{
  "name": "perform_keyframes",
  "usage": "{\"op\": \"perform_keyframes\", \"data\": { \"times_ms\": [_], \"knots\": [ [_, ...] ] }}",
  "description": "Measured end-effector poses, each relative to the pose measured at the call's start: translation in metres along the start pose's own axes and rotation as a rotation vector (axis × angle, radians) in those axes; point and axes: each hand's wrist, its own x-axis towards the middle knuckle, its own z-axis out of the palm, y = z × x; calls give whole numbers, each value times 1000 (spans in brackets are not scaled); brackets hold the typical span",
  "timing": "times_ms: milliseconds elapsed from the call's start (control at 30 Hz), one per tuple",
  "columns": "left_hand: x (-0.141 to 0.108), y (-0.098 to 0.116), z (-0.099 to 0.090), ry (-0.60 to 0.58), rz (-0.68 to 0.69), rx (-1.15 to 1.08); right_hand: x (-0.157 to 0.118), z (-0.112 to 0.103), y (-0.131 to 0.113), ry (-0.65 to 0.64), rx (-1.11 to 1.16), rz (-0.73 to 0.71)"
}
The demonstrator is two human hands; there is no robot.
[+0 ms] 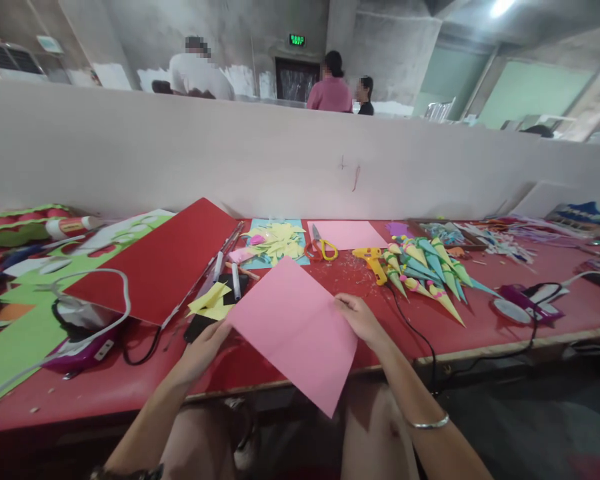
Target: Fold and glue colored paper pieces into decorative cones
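A pink sheet of paper (295, 330) is held up over the front edge of the red table (300, 288), tilted with one corner hanging down towards my knees. My left hand (207, 347) grips its left corner, and my right hand (359, 319) pinches its right side; the fingertips behind the sheet are hidden. Close to my left hand are folded yellow paper pieces (211, 301) and a white marker (237, 281). Beyond the sheet lie scissors (325, 251) with red and yellow handles. A yellow glue gun (373, 261) rests to the right.
Several small paper cones (433, 263) are heaped right of the glue gun. Yellow cut pieces (277, 240) cover a blue sheet. A large red board (165, 260) and a purple power strip (80, 350) occupy the left. A white partition (280, 160) stands behind; people are beyond it.
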Motion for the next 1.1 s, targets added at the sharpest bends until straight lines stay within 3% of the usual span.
{"op": "perform_keyframes", "data": {
  "times_ms": [67, 133, 267, 367, 433, 533, 633, 900, 1100],
  "knots": [
    [-4, 1, 2, -107, -15, -105, 1, 8, 4, 39, -8, 8],
    [-6, 8, 5, -123, -43, -146, 1, 14, 6, 51, -28, 9],
    [-2, 27, 11, 74, 39, -34, -3, 23, 2, 84, -99, 4],
    [0, 33, 17, 211, 145, 73, -11, 30, -14, 231, -204, -32],
    [-1, 36, 24, 263, 192, 149, -16, 36, -31, 311, -287, -150],
    [-7, 43, 39, 259, 262, 240, -24, 48, -56, 159, -187, -328],
    [-13, 52, 53, 221, 322, 271, -28, 57, -70, 46, -110, -367],
    [-13, 65, 60, 182, 354, 229, -28, 61, -72, 28, 35, -265],
    [-11, 77, 67, 134, 366, 41, -28, 53, -83, -33, 78, -334]
  ]
}}
